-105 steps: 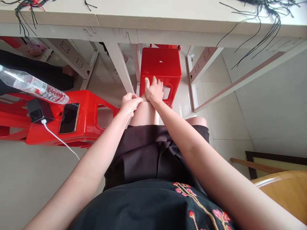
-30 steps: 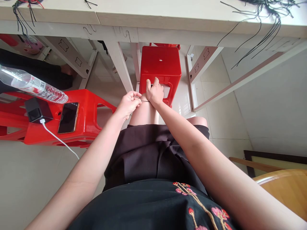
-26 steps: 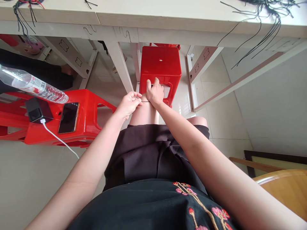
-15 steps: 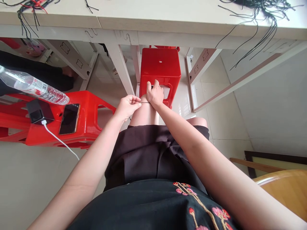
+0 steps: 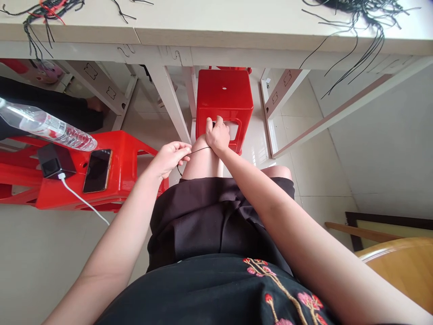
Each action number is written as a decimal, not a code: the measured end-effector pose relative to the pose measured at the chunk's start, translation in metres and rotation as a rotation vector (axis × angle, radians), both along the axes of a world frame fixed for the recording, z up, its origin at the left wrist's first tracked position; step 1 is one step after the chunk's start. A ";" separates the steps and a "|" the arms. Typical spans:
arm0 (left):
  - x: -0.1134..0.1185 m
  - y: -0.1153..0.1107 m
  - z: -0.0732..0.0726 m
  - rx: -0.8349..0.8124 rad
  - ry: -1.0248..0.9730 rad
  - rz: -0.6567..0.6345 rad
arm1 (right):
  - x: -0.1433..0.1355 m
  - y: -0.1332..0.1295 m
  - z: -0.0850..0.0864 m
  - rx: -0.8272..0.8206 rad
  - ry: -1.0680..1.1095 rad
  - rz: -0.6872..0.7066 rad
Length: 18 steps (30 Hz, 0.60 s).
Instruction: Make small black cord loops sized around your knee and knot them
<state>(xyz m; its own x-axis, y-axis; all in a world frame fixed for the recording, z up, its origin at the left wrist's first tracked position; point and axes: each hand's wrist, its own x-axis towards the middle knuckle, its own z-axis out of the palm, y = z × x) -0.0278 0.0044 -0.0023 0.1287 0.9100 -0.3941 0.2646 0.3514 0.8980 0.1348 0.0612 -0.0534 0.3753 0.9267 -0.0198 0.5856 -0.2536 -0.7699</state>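
Note:
A thin black cord (image 5: 200, 149) is stretched over my bare knee, between my two hands. Its left part is pinched between the thumb and fingers of my left hand (image 5: 170, 158), and a loose tail hangs below that hand. The other end runs under my right hand (image 5: 218, 135), which lies against the far side of the knee with its fingers bent around something dark. The exact grip there is partly hidden by the back of the hand.
A red stool (image 5: 225, 90) stands ahead beneath the white table (image 5: 219, 38). Black cord bundles (image 5: 365, 18) hang over the table edge. On a left-hand red stool (image 5: 128, 153) are a plastic bottle (image 5: 54, 128), a phone (image 5: 97, 170) and a dark charger block (image 5: 56, 160) with a white cable.
My left hand has moved left and slightly down, drawing out a longer stretch of cord across the knee. My right hand has stayed almost in place.

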 end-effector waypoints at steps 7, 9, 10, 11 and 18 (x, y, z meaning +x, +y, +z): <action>-0.026 -0.010 -0.001 -0.020 0.036 -0.021 | 0.001 0.001 -0.003 0.007 0.031 -0.002; -0.031 -0.013 -0.002 -0.002 0.061 -0.029 | 0.001 0.001 -0.003 0.007 0.043 -0.003; -0.032 -0.013 -0.003 0.003 0.067 -0.033 | 0.002 0.001 -0.003 0.008 0.050 -0.002; -0.033 -0.014 -0.003 0.005 0.065 -0.035 | 0.002 0.000 -0.002 0.010 0.059 -0.002; -0.034 -0.015 -0.001 -0.004 0.049 0.016 | 0.002 0.000 -0.003 0.021 0.091 0.001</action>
